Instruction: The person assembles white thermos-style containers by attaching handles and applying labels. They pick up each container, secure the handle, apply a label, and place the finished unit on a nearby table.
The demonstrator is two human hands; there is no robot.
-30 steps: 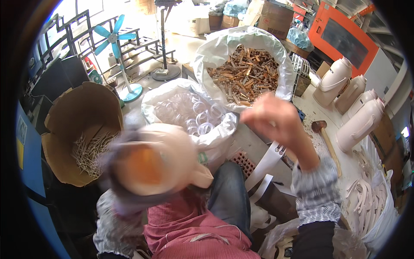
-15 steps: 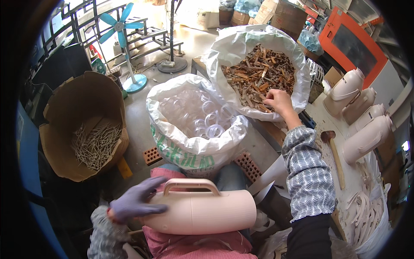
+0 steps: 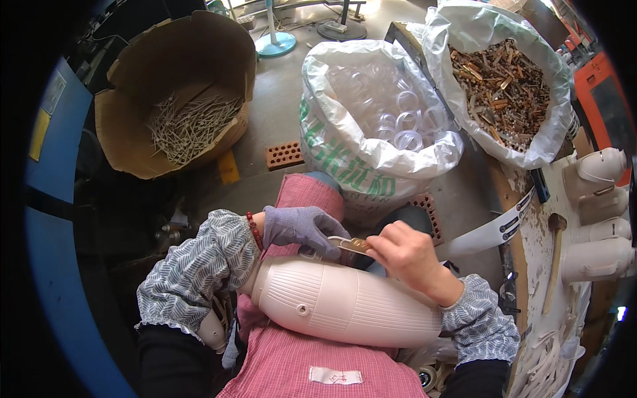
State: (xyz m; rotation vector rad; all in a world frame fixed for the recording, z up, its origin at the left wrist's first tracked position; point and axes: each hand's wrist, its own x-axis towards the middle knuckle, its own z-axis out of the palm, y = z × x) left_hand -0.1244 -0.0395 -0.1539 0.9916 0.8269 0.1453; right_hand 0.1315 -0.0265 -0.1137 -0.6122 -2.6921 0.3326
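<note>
A pale pink flask (image 3: 345, 302) lies on its side across the person's lap, over a pink apron (image 3: 292, 368), with its narrower end toward the left and its broad end by the right forearm. Ribbed bands run along its body, and a small round fitting shows on the side facing the person.

Above the flask's far side, the 2 hands come close together. The left hand (image 3: 302, 229), in a purple glove, has its fingers curled beside the upper left of the flask; a narrow pale strip (image 3: 338, 239) shows at its fingertips, but whether they grip it I cannot tell. The right hand (image 3: 411, 262), ungloved, is nearly closed, its thumb and fingers pinching a small flat brown piece (image 3: 356, 246). That piece points left, into the gap between the hands, its tip just beside the pale strip; whether they touch is unclear.

Beyond the knees stands a white sack (image 3: 355, 142) of clear rings (image 3: 407, 121). To its right, a second sack (image 3: 440, 50) holds many brown pieces (image 3: 501, 93); to its left, a cardboard box (image 3: 114, 132) holds thin sticks (image 3: 192, 126). At far right, 4 more flasks (image 3: 597, 259) stand near a mallet (image 3: 555, 259).
</note>
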